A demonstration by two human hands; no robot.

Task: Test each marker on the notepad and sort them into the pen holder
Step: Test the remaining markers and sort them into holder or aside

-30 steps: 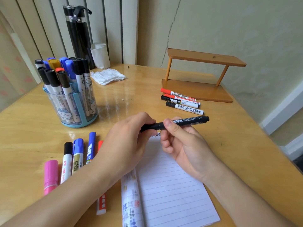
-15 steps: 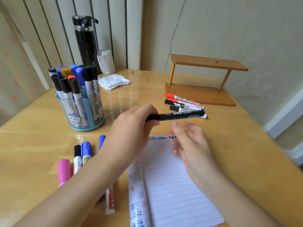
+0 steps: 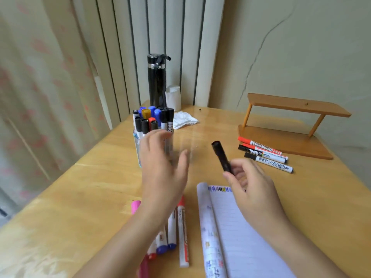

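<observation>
The right hand grips a black marker by its lower end, fingers curled round the barrel, so that most of its length sticks up and away from the person. Held low like that, it is probably ready either to write or to be dropped upright into a slot; whether its cap is on cannot be told. It hangs just above the top edge of the notepad, which lies open directly under the wrist, the handy place for a test stroke.

The left hand is open and holds nothing, fingers spread and blurred, in front of the pen holder. The holder stands well stocked with upright markers, caps up so the colours can be read.

A row of loose markers lies beside the left forearm, likely the pile waiting to be tested. Four more markers lie together at the foot of a wooden stand, apart from the rest, perhaps a set-aside group.
</observation>
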